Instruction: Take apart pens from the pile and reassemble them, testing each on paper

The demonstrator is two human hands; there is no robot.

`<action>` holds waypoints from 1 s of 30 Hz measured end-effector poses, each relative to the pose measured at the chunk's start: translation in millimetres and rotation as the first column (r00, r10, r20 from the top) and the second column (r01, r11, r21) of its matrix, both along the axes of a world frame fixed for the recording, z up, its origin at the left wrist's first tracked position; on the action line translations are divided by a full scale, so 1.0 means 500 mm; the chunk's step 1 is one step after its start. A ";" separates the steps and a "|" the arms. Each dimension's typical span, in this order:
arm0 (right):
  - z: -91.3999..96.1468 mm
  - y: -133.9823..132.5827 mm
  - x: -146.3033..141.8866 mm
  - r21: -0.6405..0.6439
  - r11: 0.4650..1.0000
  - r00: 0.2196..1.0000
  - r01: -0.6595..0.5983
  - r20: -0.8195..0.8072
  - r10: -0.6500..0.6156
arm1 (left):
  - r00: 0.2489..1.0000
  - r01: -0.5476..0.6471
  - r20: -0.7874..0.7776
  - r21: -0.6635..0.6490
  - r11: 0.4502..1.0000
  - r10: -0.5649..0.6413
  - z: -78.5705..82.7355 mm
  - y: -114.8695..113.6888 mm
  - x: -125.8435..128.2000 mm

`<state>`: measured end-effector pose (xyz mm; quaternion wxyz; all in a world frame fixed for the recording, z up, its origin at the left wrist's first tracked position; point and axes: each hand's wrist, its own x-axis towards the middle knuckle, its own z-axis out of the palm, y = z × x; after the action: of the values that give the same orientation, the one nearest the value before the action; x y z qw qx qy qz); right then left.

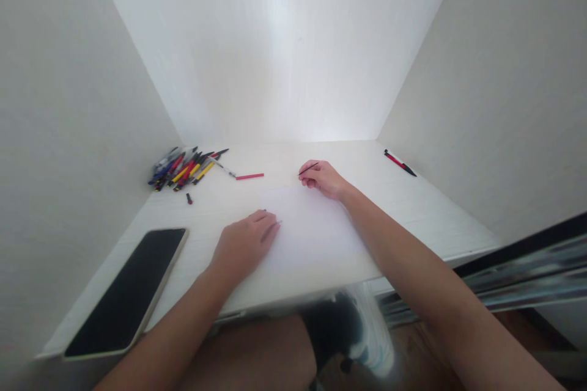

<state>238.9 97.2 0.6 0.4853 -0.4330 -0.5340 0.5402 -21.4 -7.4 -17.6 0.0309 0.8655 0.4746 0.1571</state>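
My right hand (322, 178) rests on the white desk (413, 208) at the far edge of a white sheet of paper (312, 232), its fingers pinched on a thin dark refill (308, 168). My left hand (245, 243) lies at the sheet's left edge, fingers curled round a small thin piece whose tip (278, 222) pokes out. A red pen barrel (250, 176) lies on the desk between the pen pile and my right hand.
A pile of several red, yellow, black and blue pens (183, 169) sits at the back left, with a small dark cap (189, 198) in front. A phone (128, 290) lies face up at the front left. A red and black pen (400, 162) lies at the right wall.
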 end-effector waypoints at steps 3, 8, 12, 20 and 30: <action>0.000 -0.004 -0.009 -0.090 0.996 0.988 -0.015 -0.155 0.001 | 1.000 0.006 0.018 0.002 1.000 -0.006 -0.002 -0.002 -0.001; 0.002 0.001 -0.005 -0.153 0.988 0.962 0.031 -0.264 -0.071 | 1.000 0.000 0.013 0.015 1.000 0.000 0.000 -0.005 0.000; 0.000 0.004 -0.003 0.005 0.989 0.988 0.148 0.053 -0.148 | 1.000 -0.005 0.014 -0.006 1.000 0.005 0.002 -0.005 0.000; 0.042 -0.069 -0.065 0.203 0.906 0.564 -0.372 0.825 0.047 | 1.000 0.000 0.024 -0.006 1.000 0.000 0.016 -0.010 0.005; 0.086 -0.088 -0.050 0.116 0.978 0.119 -0.175 0.988 -0.096 | 0.999 0.009 0.053 -0.006 1.000 -0.009 0.012 -0.009 0.005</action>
<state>213.7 53.5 43.6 0.0350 -0.6152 -0.7844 0.0715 -18.9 -12.1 -11.8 0.0466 0.8632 0.4700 0.1784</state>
